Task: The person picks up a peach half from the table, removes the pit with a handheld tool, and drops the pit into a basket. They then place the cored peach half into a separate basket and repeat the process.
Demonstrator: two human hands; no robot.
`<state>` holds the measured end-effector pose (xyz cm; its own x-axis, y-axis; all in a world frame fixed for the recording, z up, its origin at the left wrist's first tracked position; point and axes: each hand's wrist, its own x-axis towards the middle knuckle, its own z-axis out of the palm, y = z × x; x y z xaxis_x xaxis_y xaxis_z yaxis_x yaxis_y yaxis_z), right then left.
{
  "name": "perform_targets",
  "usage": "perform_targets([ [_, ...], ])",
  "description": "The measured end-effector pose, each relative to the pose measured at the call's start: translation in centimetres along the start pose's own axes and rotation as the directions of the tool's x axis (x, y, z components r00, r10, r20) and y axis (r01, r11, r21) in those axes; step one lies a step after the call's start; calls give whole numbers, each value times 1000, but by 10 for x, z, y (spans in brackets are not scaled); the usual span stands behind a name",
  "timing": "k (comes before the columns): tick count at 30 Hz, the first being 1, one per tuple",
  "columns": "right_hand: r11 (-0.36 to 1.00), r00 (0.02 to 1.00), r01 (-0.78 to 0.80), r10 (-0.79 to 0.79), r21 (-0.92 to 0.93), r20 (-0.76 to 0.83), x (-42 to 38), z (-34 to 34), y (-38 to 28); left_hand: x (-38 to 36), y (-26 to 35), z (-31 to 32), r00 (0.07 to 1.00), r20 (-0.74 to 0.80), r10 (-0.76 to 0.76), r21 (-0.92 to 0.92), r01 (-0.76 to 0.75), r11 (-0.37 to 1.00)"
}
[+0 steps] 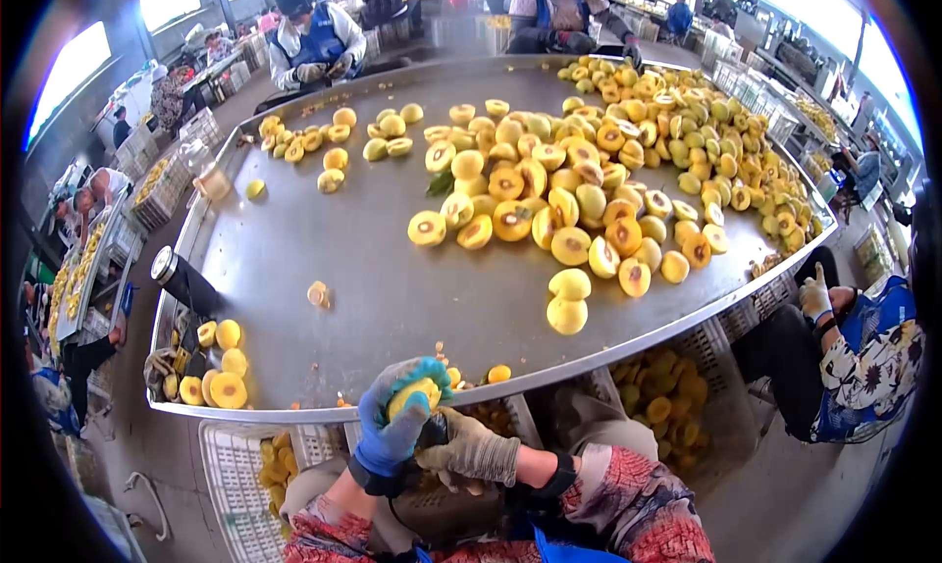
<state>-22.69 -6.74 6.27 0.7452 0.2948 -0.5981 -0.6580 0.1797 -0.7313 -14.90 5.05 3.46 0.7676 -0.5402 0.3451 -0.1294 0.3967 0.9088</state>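
Observation:
My left hand (390, 428), in a blue glove, is closed around a yellow peach (414, 396) just over the table's near edge. Close beside it, my right hand (473, 447) wears a grey knit glove, its fingers curled round a small dark tool (433, 429). The tool's working end is hidden between the two hands, against the underside of the fruit. A small yellow peach piece (498, 374) lies on the table edge to the right of my hands.
A metal table (294, 337) carries a large heap of halved peaches (589, 171). A black tumbler (184, 281) and several peach halves (229, 389) are at the left edge. Crates of peaches (662, 401) stand below. Gloved co-workers (319, 38) sit around.

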Motion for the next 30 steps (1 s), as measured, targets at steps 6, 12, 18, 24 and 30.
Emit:
perform_targets([
  [6, 981, 997, 32, -44, -192, -61, 2, 3, 2, -7, -7, -7, 998, 20, 63, 76, -64, 995],
  [12, 996, 995, -25, 17, 85, 95, 6, -2, 12, -12, -11, -12, 995, 28, 93, 191, -96, 977],
  [18, 996, 994, 14, -23, 86, 105, 0, -4, 8, -11, -11, -7, 951, 88, 296, 433, -304, 849],
  [24, 997, 999, 33, -34, -68, -12, 14, -5, 23, -10, -12, -12, 950, 161, 267, 518, -311, 797],
  [30, 999, 999, -45, 45, 6, 2, 9, -8, 24, -11, -11, 2, 991, 7, -133, -34, 133, 991],
])
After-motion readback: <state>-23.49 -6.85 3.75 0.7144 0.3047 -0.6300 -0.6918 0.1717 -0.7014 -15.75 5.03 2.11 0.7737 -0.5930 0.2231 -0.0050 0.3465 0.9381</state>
